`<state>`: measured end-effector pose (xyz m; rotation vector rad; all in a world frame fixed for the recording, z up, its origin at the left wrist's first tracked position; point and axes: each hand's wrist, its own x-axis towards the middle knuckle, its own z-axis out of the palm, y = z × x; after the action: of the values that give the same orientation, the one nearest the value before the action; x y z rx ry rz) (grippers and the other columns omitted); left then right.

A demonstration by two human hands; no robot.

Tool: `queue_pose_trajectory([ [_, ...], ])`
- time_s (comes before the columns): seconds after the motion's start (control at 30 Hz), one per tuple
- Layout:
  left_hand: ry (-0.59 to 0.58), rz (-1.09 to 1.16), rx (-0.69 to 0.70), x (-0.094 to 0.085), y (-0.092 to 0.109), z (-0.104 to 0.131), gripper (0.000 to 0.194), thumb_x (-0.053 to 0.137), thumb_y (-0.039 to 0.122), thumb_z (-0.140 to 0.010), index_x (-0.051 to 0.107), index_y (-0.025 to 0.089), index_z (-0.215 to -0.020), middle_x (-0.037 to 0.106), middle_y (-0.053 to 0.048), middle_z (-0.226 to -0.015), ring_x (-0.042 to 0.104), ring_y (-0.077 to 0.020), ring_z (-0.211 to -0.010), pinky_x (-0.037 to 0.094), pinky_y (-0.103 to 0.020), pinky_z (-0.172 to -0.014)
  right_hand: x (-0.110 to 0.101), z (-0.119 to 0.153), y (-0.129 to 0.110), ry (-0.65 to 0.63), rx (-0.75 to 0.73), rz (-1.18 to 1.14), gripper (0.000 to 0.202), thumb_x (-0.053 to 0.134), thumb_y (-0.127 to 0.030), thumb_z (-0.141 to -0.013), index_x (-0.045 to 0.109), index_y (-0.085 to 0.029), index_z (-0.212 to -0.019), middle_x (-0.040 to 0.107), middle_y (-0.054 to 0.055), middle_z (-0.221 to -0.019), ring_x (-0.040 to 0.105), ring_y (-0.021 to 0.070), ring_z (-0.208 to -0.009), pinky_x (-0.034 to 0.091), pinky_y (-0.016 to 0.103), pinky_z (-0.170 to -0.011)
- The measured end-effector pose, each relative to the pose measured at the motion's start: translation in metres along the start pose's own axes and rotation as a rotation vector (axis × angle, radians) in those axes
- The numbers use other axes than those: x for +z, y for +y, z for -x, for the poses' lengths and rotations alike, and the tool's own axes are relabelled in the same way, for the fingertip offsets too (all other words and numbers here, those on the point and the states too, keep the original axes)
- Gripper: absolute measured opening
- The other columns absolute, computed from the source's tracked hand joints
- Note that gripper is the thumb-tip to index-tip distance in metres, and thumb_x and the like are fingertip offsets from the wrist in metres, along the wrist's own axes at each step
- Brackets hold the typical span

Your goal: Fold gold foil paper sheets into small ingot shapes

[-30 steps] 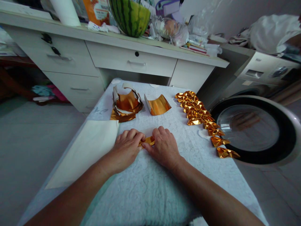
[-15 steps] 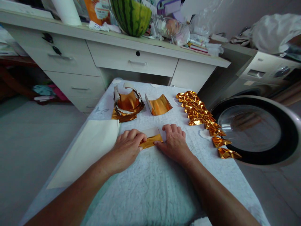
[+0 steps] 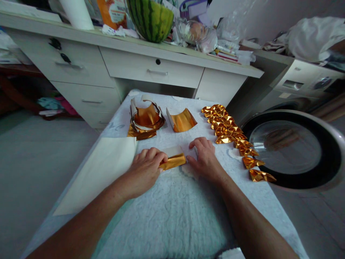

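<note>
A small sheet of gold foil paper [image 3: 175,161] lies on the cloth-covered table, its near part folded over so gold shows below a pale strip. My left hand [image 3: 147,169] grips its left end between thumb and fingers. Just right of the sheet, my right hand [image 3: 203,156] is off the paper, thumb and fingers apart, holding nothing. Beyond the hands sit a curled stack of gold sheets [image 3: 147,117] and one loose curved gold sheet [image 3: 183,120]. Several folded gold pieces [image 3: 225,126] form a row along the right side.
A large pale paper [image 3: 99,172] lies left of my left hand. Behind the table stands a white desk [image 3: 129,61] bearing a cut watermelon [image 3: 151,21] and plastic bags. An open washing machine door [image 3: 291,149] is beside the table's right edge.
My right hand has let go of the sheet's right end and moved slightly right, its thumb now off the paper. My left hand stays in place.
</note>
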<state>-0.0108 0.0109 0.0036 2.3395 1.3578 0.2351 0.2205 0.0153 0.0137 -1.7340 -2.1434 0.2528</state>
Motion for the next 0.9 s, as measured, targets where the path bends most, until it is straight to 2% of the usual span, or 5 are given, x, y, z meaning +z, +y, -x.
queue_pose_trajectory([
  [0.17,0.009,-0.028,0.015,0.000,-0.001,-0.001,0.022,0.042,0.022,-0.087,0.054,0.025,-0.105,0.052,-0.004,-0.106,0.044,-0.0236,-0.097,0.037,-0.039,-0.086,0.005,0.003,-0.026,-0.092,-0.243,-0.173,0.009,0.051,-0.017,-0.089,0.059,-0.020,-0.091,0.059,0.003,-0.095,0.049,0.0189,-0.094,0.034,0.033,-0.086],
  [0.3,0.059,-0.065,-0.025,0.004,0.004,-0.003,0.018,0.044,0.034,-0.091,0.055,0.026,-0.102,0.053,-0.004,-0.104,0.045,-0.0243,-0.096,0.037,-0.040,-0.086,0.016,0.002,-0.037,-0.188,-0.202,-0.112,0.012,0.053,-0.015,-0.088,0.063,-0.020,-0.093,0.060,0.004,-0.097,0.049,0.0195,-0.095,0.034,0.033,-0.085],
  [0.5,0.144,-0.181,-0.127,0.011,0.014,-0.009,0.025,0.050,0.048,-0.089,0.057,0.025,-0.097,0.053,-0.005,-0.100,0.046,-0.0264,-0.094,0.037,-0.040,-0.080,0.023,0.001,-0.035,-0.190,-0.164,-0.072,0.015,0.052,-0.014,-0.088,0.063,-0.020,-0.098,0.059,0.005,-0.101,0.048,0.0208,-0.098,0.035,0.034,-0.085],
  [0.7,0.067,-0.065,-0.102,0.005,0.007,-0.009,0.017,0.055,0.037,-0.085,0.056,0.027,-0.099,0.054,-0.002,-0.103,0.046,-0.0254,-0.097,0.037,-0.039,-0.083,0.024,0.002,-0.035,-0.197,-0.154,-0.083,0.018,0.050,-0.013,-0.087,0.062,-0.021,-0.099,0.058,0.004,-0.102,0.048,0.0209,-0.099,0.035,0.034,-0.086],
  [0.9,-0.054,0.078,-0.005,-0.009,-0.004,-0.008,0.026,0.051,0.023,-0.080,0.054,0.027,-0.105,0.054,-0.002,-0.106,0.047,-0.0241,-0.103,0.038,-0.039,-0.092,0.024,0.002,-0.034,-0.205,-0.153,-0.093,0.020,0.050,-0.012,-0.086,0.061,-0.021,-0.099,0.057,0.005,-0.102,0.047,0.0205,-0.099,0.035,0.034,-0.086],
])
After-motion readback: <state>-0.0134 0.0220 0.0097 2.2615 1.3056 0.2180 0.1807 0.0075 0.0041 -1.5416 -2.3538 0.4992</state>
